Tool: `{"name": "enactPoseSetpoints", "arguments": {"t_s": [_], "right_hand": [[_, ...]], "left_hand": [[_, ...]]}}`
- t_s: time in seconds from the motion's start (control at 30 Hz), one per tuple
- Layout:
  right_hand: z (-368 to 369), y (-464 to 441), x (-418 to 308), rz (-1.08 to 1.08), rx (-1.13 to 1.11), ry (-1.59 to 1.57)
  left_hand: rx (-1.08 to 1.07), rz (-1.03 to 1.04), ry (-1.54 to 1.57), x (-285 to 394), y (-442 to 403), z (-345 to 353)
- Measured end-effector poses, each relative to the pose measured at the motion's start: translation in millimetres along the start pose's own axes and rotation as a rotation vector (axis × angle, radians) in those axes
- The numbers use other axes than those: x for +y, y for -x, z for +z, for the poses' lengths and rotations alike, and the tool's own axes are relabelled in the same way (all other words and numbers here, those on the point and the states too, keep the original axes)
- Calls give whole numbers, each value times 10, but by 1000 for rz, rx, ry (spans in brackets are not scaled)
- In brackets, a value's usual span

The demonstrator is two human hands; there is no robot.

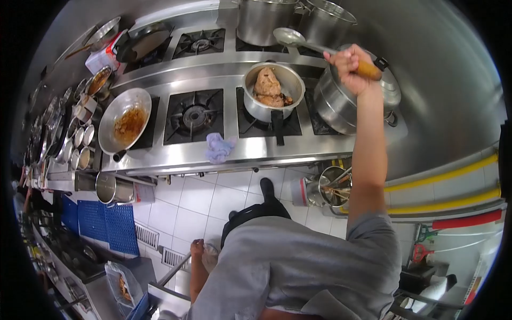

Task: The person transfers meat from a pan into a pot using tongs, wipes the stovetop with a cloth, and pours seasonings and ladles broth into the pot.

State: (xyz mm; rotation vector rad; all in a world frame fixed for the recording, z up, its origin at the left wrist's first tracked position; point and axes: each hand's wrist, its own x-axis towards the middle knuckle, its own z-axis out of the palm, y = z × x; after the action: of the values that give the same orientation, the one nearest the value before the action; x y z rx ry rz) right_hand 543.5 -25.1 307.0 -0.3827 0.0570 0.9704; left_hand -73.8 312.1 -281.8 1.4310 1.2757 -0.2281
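My right hand [352, 66] is closed around the handle of a large metal spoon [289, 37] with a wooden grip, raised over the back of the stove. The spoon's bowl points left, near the tall pots. Below it, a saucepan [273, 109] with a black handle holds browned pieces of meat [268, 82] on a front burner. Low at my side is my left hand [197, 247], its fingers curled. A see-through container [211, 255] shows beside it; whether the fingers grip it is unclear.
A wok [113, 136] with brown sauce sits on the front left burner. A crumpled cloth [219, 148] lies on the stove's front edge. Large lidded pot [333, 101] stands at right, tall pots [261, 24] behind. A utensil bucket [334, 184] is below right.
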Motion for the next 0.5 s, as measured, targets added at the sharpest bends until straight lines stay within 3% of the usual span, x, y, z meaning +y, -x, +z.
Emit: {"name": "enactPoseSetpoints", "arguments": {"t_s": [0.2, 0.3, 0.4, 0.5], "right_hand": [[-523, 243, 800, 33, 142, 86], [-725, 352, 1006, -4, 227, 349], [-803, 431, 1210, -55, 403, 545], [-890, 493, 1355, -100, 500, 830]], "left_hand": [[-41, -53, 9, -454, 328, -240], [-28, -114, 50, -543, 531, -271], [-101, -114, 97, -738, 579, -333], [-240, -244, 289, -854, 416, -361]]}}
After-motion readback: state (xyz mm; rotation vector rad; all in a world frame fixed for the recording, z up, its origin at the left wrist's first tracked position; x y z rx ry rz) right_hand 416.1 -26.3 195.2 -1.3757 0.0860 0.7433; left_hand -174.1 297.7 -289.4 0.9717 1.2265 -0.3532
